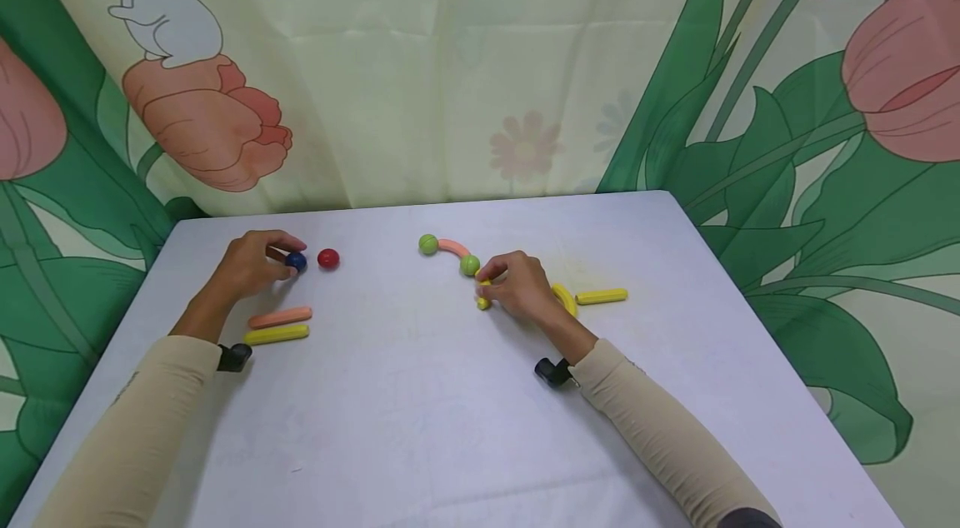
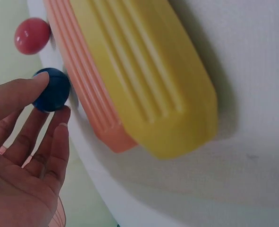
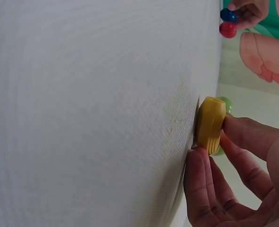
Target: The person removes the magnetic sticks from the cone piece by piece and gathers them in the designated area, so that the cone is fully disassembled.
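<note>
- Blue gleams at the left hand (image 1: 255, 263): I have its thumb and fingers pinching the blue ball (image 1: 298, 262) near the far edge of the white-covered table (image 1: 420, 411).
- A glossy red ball (image 1: 328, 259) sits just beside it, to the right.
- Nearer me on that side, a grooved salmon rod (image 1: 281, 317) and a grooved yellow rod (image 1: 277, 334) lie side by side, roughly parallel.
- My right hand (image 1: 521, 286) grasps a short yellow piece (image 3: 210, 124) between thumb and fingers, close to the tabletop; the right wrist view shows its ribbed side.
- Just beyond that piece I see the lower green ball (image 1: 469, 265); a curved salmon rod (image 1: 453, 246) runs from it to the upper green ball (image 1: 428, 244). Whether the yellow piece touches the ball I cannot tell.
- Right of my right hand, a curved yellow rod (image 1: 568, 298), partly hidden, lies beside a straight yellow rod (image 1: 602, 296).
- Behind everything hangs a printed curtain (image 1: 375, 95).
</note>
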### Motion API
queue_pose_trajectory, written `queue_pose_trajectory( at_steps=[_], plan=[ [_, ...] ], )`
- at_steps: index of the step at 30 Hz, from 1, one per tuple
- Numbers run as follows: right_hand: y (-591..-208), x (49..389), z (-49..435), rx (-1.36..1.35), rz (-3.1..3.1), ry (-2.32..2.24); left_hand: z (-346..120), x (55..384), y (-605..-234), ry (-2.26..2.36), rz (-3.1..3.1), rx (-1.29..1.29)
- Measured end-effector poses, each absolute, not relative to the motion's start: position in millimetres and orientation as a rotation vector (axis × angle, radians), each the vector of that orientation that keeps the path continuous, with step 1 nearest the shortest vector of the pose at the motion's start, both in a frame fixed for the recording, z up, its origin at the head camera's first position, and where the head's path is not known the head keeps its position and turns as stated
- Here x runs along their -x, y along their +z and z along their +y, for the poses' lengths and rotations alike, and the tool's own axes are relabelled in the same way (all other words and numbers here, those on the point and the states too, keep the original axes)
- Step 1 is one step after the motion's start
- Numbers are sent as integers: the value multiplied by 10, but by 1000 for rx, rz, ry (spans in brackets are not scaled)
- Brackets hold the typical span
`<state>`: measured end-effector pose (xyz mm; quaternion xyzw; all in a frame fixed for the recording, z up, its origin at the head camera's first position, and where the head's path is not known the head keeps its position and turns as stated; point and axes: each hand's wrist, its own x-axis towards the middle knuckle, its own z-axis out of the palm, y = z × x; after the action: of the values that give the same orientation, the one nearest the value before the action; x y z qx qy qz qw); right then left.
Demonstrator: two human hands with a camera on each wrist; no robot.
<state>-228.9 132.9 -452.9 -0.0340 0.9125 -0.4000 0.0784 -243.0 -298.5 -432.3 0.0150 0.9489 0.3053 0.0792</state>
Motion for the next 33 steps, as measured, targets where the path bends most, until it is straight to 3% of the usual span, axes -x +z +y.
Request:
queue_pose_trajectory(
  at_steps=[19, 33],
  plan=[
    [-4538, 2301, 1332, 122, 2746, -1179, -2831, 2410, -4136, 842, 2958, -136],
    [-4545, 2302, 1330, 126, 2752, -1178, -1929, 2389, -3927, 905, 3054, -553]
  ],
)
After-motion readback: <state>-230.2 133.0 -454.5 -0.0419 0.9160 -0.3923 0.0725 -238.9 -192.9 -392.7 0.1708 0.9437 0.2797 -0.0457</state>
